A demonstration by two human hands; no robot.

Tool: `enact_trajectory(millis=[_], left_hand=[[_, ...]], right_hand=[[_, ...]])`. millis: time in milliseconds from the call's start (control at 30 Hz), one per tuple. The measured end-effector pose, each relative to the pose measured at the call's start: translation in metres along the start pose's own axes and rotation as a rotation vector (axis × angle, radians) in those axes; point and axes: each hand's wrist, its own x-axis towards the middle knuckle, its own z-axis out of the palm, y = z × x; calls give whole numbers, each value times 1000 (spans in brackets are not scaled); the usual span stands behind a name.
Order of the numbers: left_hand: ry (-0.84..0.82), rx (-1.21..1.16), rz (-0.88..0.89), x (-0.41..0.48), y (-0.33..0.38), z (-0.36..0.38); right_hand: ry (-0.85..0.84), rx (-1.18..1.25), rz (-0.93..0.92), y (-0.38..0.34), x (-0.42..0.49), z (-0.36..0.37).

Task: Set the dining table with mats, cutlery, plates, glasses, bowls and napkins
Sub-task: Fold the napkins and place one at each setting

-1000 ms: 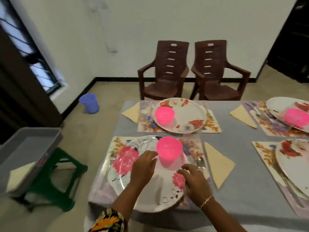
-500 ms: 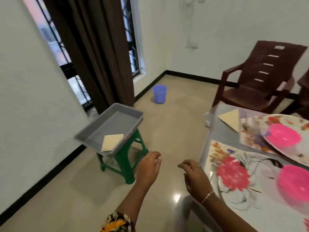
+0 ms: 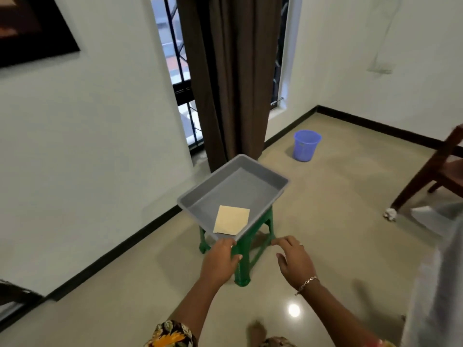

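While both hands (image 3: 220,259) (image 3: 295,264) hover, the napkin (image 3: 231,219) lies just beyond the left.

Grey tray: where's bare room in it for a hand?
Free: the far half of the grey tray, between the napkin and the far rim. Crowded: the near corner, where the napkin lies and the left hand is at the rim.
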Motion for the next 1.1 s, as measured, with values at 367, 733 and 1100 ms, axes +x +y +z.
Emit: enact_trajectory(millis=[367, 733, 1100], left_hand=[[-299, 224, -85, 136, -79, -31], [-481, 106, -166, 267, -125, -15], [-598, -74, -332, 335, -191, 37]], right_hand=[[-206, 338, 421, 1, 196, 73], [-445, 134, 611, 49, 330, 132], [-559, -28, 625, 95, 380, 224]])
